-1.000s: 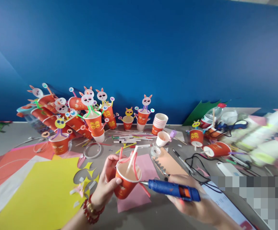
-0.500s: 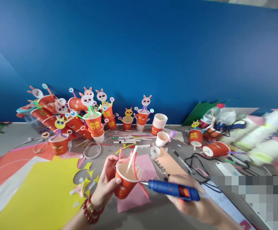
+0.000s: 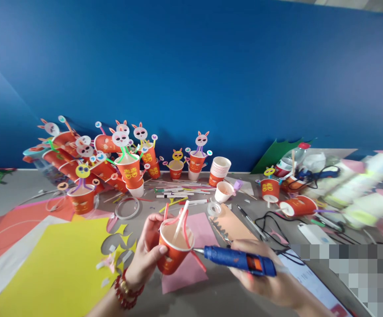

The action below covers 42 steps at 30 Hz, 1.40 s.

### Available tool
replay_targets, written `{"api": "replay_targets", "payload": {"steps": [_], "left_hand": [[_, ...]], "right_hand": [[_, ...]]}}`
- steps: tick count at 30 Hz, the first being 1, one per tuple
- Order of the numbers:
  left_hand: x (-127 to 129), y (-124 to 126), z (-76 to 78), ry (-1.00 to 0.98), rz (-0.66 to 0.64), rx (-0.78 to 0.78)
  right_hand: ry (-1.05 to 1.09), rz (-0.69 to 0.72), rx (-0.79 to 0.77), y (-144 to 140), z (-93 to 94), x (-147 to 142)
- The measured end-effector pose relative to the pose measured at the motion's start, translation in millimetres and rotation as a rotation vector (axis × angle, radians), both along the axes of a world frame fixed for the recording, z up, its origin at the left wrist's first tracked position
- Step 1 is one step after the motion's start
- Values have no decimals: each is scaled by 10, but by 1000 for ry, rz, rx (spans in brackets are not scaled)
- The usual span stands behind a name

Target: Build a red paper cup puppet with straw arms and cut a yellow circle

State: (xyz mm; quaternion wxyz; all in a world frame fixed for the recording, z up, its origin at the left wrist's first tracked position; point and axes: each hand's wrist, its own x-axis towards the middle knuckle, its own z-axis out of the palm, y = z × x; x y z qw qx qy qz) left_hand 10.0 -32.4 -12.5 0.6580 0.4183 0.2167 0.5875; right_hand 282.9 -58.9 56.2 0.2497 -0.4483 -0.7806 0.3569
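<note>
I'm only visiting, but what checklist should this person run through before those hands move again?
1. Left hand gripping the cup: ok.
2. Right hand holding the glue gun: ok.
3. Nozzle pointing toward the cup: ok.
4. Nozzle touching the cup: cannot tell; the tip is too small to judge.
5. Table uncluttered: not ok; pink paper and yellow paper lie there.

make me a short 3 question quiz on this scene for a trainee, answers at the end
1. What does the left hand hold? a) a marker b) a paper cup c) a tape roll
2. True or false: the right hand holds a bottle.
3. Fill in: the beaded bracelet is worn on the ____ wrist.

Key: 1. b; 2. False, it holds a blue glue gun; 3. left.
</note>
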Motion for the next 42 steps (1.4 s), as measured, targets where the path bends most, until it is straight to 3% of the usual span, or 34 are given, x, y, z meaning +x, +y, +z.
{"api": "replay_targets", "payload": {"steps": [11,19,24,28,30,34,36,42], "left_hand": [[4,0,8,7,20,-6],[9,0,-2,7,35,2],[-12,-15,-2,39,71,-36],[-53,-22,-66,58,83,-115],[-65,-22,-90,68,94,-136],[-53,-36,-75,103,114,-147],[-36,-40,-54,102,113,-149],[-34,-14,-55,62,108,-200]], "right_hand": [[9,28,11,-39,-21,43],[-130,30,103,-68,-46,109],[-271,32,141,-58,83,107],[-351,-143,208,72,26,285],[-354,-383,331,194,-121,502],[-555,-674,425,485,-461,972],[-717,-671,350,617,-571,1114],[-868,-727,306,897,-708,1201]]}}
